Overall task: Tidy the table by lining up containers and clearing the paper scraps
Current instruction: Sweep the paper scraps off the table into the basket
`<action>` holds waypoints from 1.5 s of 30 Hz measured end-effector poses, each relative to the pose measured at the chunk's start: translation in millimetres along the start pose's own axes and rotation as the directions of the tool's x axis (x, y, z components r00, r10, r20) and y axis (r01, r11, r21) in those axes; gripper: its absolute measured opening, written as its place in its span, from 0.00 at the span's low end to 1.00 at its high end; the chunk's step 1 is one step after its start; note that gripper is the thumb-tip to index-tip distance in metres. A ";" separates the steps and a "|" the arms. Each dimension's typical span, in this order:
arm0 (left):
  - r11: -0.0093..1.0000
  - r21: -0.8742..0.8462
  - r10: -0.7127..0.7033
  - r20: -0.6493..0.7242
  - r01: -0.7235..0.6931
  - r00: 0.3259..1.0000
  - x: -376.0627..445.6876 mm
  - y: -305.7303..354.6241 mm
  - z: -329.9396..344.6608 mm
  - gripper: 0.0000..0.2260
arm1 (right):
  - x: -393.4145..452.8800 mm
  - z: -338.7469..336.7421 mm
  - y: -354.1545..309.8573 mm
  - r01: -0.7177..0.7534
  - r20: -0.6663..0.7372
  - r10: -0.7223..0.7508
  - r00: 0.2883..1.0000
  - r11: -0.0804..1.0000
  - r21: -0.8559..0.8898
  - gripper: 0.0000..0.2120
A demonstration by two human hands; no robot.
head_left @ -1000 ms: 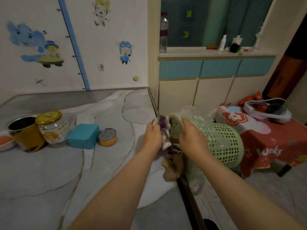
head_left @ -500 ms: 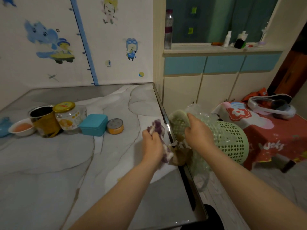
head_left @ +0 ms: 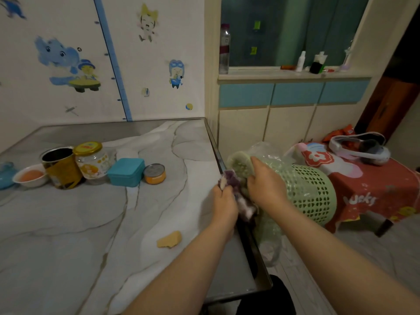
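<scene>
Paper scraps, purple-and-white wad [head_left: 236,194]: centre right of the frame, at the table's right edge, between the two hands and against the mouth of the basket. Left hand [head_left: 223,201]: fingers curled round the wad, gripping it from the left.

Paper scrap, tan [head_left: 170,240]: lies loose on the table, lower centre, apart from the hands.

Waste basket, pale green, perforated [head_left: 311,192]: tipped on its side just off the table's right edge, mouth toward the table, a clear plastic liner [head_left: 269,235] hanging out below it. Right hand [head_left: 264,183]: fingers curled over the basket's rim, holding it.

Containers, one row, middle left of the frame, from left to right: blue item, cut off by the frame edge [head_left: 5,175]; white bowl with orange contents [head_left: 30,177]; open dark tin with yellow label [head_left: 61,167]; glass jar with yellow lid [head_left: 92,161]; teal lidded box [head_left: 126,171]; small flat can [head_left: 154,173]. Neighbours touch or stand just beside each other.

Table, grey marble pattern [head_left: 79,223]: fills the lower left.

Background: cartoon wall stickers, upper left [head_left: 61,62]; window ledge with bottles, upper right [head_left: 295,72]; low table with red cloth, right [head_left: 375,192], a white headset [head_left: 361,148] on it.
</scene>
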State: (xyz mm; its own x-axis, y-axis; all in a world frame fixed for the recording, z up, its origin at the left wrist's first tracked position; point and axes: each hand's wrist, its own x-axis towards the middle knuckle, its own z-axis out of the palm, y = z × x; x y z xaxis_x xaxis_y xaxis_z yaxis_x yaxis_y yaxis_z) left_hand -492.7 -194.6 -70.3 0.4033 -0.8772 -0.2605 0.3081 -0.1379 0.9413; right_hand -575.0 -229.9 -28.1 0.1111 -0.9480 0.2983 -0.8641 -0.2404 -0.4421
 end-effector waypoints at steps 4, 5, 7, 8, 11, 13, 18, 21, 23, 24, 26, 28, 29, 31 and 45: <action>0.985 0.085 0.158 -0.101 -0.149 0.982 0.1 34.6 -28.2 0.15 | -3.1 -0.5 3.4 -0.010 0.017 0.009 1.000 1.000 0.023 0.22; 0.979 0.103 0.191 -0.136 -0.178 0.972 -0.8 43.8 -38.7 0.16 | -4.4 1.2 3.1 -0.009 0.023 0.008 1.000 1.000 0.020 0.23; 0.966 0.131 0.245 -0.183 -0.223 0.952 -5.6 58.7 -61.2 0.17 | -6.5 4.6 2.8 -0.008 0.035 0.008 0.999 1.000 0.010 0.23; 0.956 0.153 0.277 -0.196 -0.249 0.941 -9.7 64.3 -71.1 0.17 | -6.9 5.4 2.9 -0.007 0.036 0.007 0.999 1.000 0.008 0.23; 0.921 0.231 0.365 -0.227 -0.314 0.903 -21.6 65.8 -94.3 0.17 | -7.2 6.2 2.2 0.000 0.039 0.000 0.999 1.000 -0.007 0.23; 0.900 0.280 0.402 -0.232 -0.335 0.886 -28.7 57.7 -103.3 0.16 | -8.7 6.6 -0.2 0.008 0.047 -0.007 0.999 1.000 -0.024 0.23; 0.870 0.312 0.449 -0.182 -0.382 0.875 -39.4 42.8 -111.2 0.16 | -15.1 6.9 -4.1 0.044 0.048 -0.041 0.998 0.996 -0.077 0.20; 0.856 0.325 0.471 -0.172 -0.402 0.865 -43.9 41.0 -119.8 0.15 | -22.7 5.2 -8.2 0.058 0.042 -0.054 0.998 0.991 -0.123 0.19; 0.852 0.330 0.479 -0.181 -0.406 0.859 -47.5 40.5 -129.2 0.14 | -28.8 3.4 -11.1 0.059 0.039 -0.054 0.998 0.987 -0.147 0.20; 0.850 0.332 0.484 -0.188 -0.409 0.855 -48.4 39.4 -133.9 0.13 | -31.3 2.9 -12.2 0.061 0.038 -0.056 0.998 0.985 -0.159 0.20; 0.846 0.337 0.491 -0.193 -0.412 0.850 -50.8 36.2 -143.2 0.13 | -36.3 2.1 -14.3 0.064 0.036 -0.059 0.998 0.982 -0.178 0.22; 0.846 0.340 0.488 -0.186 -0.411 0.852 -55.1 31.5 -152.6 0.12 | -42.0 1.9 -17.1 0.068 0.033 -0.063 0.997 0.978 -0.196 0.23; 0.849 0.338 0.482 -0.184 -0.406 0.856 -56.4 28.9 -155.7 0.10 | -44.1 1.5 -17.6 0.069 0.031 -0.064 0.997 0.977 -0.204 0.24; 0.856 0.341 0.469 -0.192 -0.389 0.862 -59.9 24.1 -162.8 0.06 | -48.0 1.4 -18.9 0.069 0.025 -0.065 0.998 0.973 -0.219 0.25; 0.847 0.458 0.409 -0.237 -0.270 0.881 -55.5 -7.8 -180.0 0.16 | -51.7 3.0 -10.7 0.055 0.022 -0.052 0.998 0.980 -0.193 0.25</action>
State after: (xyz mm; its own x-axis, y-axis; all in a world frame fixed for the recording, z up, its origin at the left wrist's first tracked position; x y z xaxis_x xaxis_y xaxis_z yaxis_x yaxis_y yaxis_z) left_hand -362.5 -62.0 -101.8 0.6859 -0.7202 0.1045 -0.2428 -0.0911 0.9658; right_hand -570.1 -179.0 -41.4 0.1667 -0.9387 0.3017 -0.9351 -0.2476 -0.2536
